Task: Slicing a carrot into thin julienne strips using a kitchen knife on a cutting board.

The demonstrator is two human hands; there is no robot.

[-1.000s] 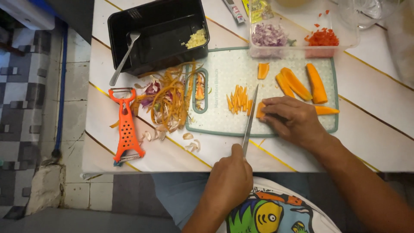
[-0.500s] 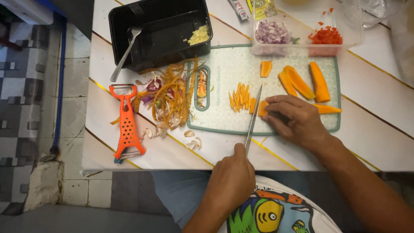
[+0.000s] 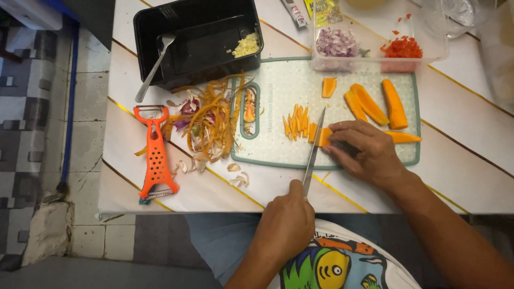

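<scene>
Here, a carrot piece (image 3: 325,137) lies on the pale green cutting board (image 3: 278,96), right under the fingertips of the right hand (image 3: 364,152) and just beside the knife (image 3: 314,152) blade. The left hand (image 3: 286,225) is near the edge of the desk (image 3: 466,160), below the board, and the blade reaches up from it to the carrot. Since a moment ago, the knife has moved a tiny bit along the carrot, and the pile of thin carrot sticks (image 3: 297,121) sits a little to its left as before. The left hand is closed tight around the knife handle. The right hand is bent down with its fingers together, pressing on the carrot piece. More carrot chunks (image 3: 375,101) lie above the right hand. An orange peeler (image 3: 155,158) lies well off to the left, by a heap of peels (image 3: 209,120).
</scene>
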